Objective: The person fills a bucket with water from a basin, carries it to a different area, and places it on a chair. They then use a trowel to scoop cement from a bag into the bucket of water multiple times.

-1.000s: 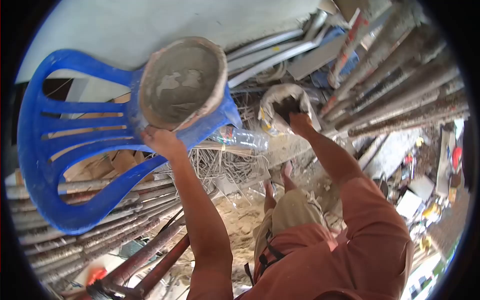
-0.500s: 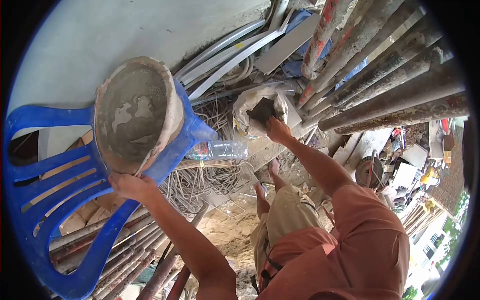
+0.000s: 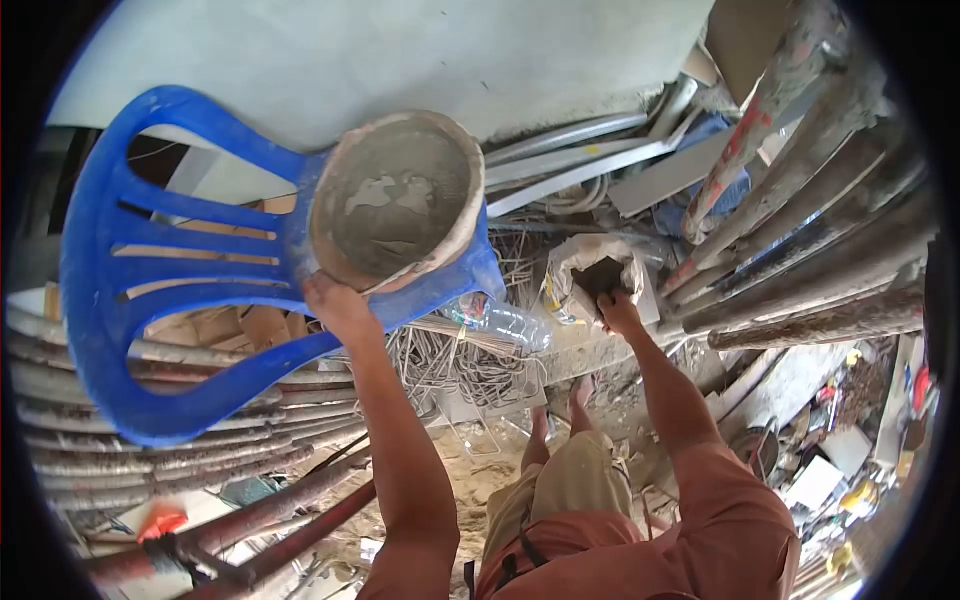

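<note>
A round basin (image 3: 465, 150) with a crusted rim, filled with wet grey cement mix (image 3: 420, 170), sits tilted on the seat of a blue plastic chair (image 3: 215, 400). My left hand (image 3: 342, 308) is closed on the basin's near rim. To the right stands an open pale bag (image 3: 570, 262) whose inside looks dark grey. My right hand (image 3: 618, 310) reaches into its mouth; the fingertips are hidden against the dark interior, so whether they grip anything cannot be told.
Several mud-caked metal pipes (image 3: 820, 265) lean at the right, and more pipes (image 3: 210, 455) lie at the lower left. Bent wire rods (image 3: 450, 370) and a clear plastic bottle (image 3: 515, 325) lie between chair and bag. Pale metal strips (image 3: 585, 170) rest along the wall (image 3: 400, 60).
The view has swung, so chair, basin and bag appear farther right. My left hand stays on the basin rim. My right hand remains at the bag, its fingers reaching inside the mouth.
</note>
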Motion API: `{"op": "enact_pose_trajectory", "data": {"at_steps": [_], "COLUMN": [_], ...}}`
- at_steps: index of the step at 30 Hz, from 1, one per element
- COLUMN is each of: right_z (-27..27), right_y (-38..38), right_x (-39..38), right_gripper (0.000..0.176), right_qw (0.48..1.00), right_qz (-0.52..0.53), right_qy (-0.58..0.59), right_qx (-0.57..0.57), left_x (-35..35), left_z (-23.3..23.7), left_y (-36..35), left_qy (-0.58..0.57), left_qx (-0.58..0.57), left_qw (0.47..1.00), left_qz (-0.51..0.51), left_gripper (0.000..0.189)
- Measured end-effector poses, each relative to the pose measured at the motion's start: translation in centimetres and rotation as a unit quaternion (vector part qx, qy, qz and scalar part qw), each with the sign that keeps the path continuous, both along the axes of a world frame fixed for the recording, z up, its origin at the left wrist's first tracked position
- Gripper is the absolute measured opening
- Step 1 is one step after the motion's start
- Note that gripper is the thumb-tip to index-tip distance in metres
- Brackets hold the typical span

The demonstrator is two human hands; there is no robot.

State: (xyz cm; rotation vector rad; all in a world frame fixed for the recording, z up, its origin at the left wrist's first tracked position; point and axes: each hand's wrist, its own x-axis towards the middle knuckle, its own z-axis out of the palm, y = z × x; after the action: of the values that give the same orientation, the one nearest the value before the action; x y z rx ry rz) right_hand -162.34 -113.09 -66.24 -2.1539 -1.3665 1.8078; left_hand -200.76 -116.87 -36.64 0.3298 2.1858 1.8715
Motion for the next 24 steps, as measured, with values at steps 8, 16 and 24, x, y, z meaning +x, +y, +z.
{"op": "enact_pose_trajectory", "data": {"at_steps": [8,16,24], "right_z": [8.9,9.3,10.8], "right_y": [-9.0,-19.8,-27.2], "right_x": [2.7,14.1,17.5], "right_gripper": [0.04,0.044,0.053], "right_qw": [0.904,0.965,0.977], "right_qz": [0.084,0.196,0.203], "right_qy": [-0.113,-0.097,0.043], "right_qx": [0.403,0.146,0.048], "left_x": [-1.8,0.8,4.8], "left_z": [4.2,14.6,17.7], "left_y": [1.1,6.4,7.9], "left_qy": [-0.039,-0.28,-0.175], "left_qx": [0.028,0.236,0.091], "left_qw": [0.999,0.909,0.965], "left_qz": [0.013,-0.202,-0.17], "left_gripper": [0.03,0.01,0.019]}}
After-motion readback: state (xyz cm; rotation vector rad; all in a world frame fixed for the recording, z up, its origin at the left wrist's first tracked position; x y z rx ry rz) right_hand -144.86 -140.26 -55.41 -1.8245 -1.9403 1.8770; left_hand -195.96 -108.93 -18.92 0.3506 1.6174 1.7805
